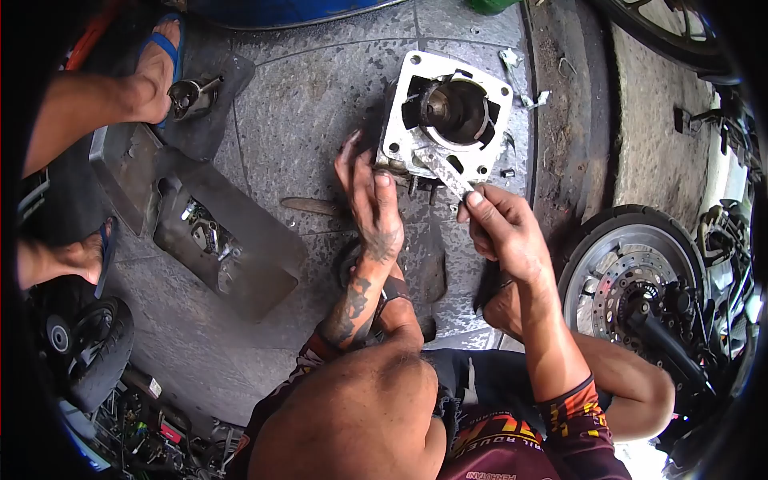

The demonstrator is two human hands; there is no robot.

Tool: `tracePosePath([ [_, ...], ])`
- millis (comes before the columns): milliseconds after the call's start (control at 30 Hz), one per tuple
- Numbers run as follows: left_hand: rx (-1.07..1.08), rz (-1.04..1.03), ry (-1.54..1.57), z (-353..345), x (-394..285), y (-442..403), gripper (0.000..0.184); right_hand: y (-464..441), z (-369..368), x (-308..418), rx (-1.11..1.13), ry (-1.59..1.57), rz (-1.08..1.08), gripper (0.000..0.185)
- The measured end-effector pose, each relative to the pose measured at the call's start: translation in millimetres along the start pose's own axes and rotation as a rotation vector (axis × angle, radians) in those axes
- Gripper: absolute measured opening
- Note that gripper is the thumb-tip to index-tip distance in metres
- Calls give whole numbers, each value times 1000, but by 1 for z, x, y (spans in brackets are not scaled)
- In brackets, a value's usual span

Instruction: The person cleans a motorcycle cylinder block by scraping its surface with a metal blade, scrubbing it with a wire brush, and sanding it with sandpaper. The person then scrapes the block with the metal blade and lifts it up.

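Observation:
A metal engine cylinder block with a round dark bore stands on the tiled floor, its flat face up. My right hand pinches a flat metal scraper, whose far end lies on the face's near edge below the bore. At the block's near left side is my left hand, fingers spread and resting against it, holding nothing. A thin flat strip lies on the floor to the left of that hand.
A dark tray with small metal parts is at the left, near another person's sandalled feet and a round metal part. On the right stands a wheel with a brake disc. Torn scraps lie beyond the block.

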State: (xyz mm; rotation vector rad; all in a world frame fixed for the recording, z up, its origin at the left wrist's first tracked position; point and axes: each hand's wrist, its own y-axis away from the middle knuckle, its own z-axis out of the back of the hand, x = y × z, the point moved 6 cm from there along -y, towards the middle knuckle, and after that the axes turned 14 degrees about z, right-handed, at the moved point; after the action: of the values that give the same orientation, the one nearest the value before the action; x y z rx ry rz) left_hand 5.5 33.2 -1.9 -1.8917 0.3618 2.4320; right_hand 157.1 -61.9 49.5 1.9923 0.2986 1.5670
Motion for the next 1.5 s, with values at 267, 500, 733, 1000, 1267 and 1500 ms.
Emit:
tracePosePath([
  [267,155,24,222,3,-6,-18,41,-10,-37,-23,-136,-166,103,39],
  [500,200,63,173,1,-2,-21,36,-12,-27,-27,-218,-231,24,41],
  [733,193,158,305,1,-12,-19,30,-9,-33,-26,-364,-266,59,38],
  [1000,152,65,150,2,-5,-20,29,-12,-27,-25,-304,-312,80,40],
  [1267,188,135,307,-1,-12,-15,28,-11,-20,-21,-250,-191,43,40],
  [1500,147,35,117,1,-3,-17,28,-9,-25,-22,-314,-289,32,39],
])
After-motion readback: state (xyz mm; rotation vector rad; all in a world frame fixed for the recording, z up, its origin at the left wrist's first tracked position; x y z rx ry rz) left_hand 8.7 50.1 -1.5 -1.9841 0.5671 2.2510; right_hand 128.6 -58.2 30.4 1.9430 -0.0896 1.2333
